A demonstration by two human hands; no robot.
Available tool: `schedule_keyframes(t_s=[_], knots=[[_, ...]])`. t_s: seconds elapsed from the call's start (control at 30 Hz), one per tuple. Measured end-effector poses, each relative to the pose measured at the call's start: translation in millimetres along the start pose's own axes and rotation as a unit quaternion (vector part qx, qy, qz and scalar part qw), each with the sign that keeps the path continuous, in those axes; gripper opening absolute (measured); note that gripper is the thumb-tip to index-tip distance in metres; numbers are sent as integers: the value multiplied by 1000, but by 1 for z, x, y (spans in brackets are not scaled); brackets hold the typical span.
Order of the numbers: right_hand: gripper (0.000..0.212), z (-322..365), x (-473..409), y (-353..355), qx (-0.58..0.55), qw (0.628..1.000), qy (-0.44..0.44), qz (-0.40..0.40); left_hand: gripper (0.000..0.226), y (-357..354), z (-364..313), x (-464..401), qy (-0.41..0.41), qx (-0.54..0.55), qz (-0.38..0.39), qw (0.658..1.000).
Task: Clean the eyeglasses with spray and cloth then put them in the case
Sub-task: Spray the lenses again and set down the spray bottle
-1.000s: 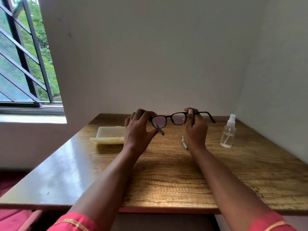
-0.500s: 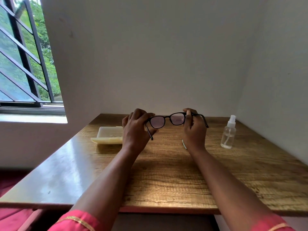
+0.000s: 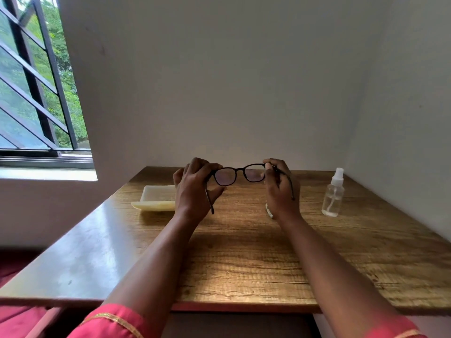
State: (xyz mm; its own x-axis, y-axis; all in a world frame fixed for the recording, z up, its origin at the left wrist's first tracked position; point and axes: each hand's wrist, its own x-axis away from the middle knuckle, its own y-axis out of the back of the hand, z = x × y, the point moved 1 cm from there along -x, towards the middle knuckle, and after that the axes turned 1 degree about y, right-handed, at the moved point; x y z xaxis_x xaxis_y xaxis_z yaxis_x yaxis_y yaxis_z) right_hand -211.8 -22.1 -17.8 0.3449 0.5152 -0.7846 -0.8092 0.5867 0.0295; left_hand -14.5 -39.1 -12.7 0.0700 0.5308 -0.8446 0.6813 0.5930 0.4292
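Black-framed eyeglasses (image 3: pixel 240 172) are held up above the wooden table (image 3: pixel 244 259), lenses facing me. My left hand (image 3: pixel 195 189) pinches the frame's left end; its temple arm hangs down past my thumb. My right hand (image 3: pixel 278 189) grips the right end, with that temple arm running down over the back of the hand. A pale yellow case (image 3: pixel 156 197) lies open on the table, left of my left hand. A clear spray bottle (image 3: pixel 333 193) with a white nozzle stands to the right. A sliver of cloth (image 3: pixel 268 211) shows on the table beside my right wrist, mostly hidden.
White walls close the table's far and right sides. A barred window (image 3: pixel 36 93) is at the left. The table's near edge is by my elbows.
Both temple arms have swung from spread outward to pointing down toward me. The glasses stayed at about the same height between my hands.
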Motion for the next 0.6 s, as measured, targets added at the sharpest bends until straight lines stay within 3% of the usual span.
schedule_keyframes(t_s=[0.4, 0.6], knots=[[25, -9, 0, 1, 52, 996, -72, 16, 56, -3, 0, 0, -21, -17, 1, 1000], [16, -5, -1, 4, 55, 995, -63, 47, 52, 0, 1, -1, -14, 1, -1, 1000]])
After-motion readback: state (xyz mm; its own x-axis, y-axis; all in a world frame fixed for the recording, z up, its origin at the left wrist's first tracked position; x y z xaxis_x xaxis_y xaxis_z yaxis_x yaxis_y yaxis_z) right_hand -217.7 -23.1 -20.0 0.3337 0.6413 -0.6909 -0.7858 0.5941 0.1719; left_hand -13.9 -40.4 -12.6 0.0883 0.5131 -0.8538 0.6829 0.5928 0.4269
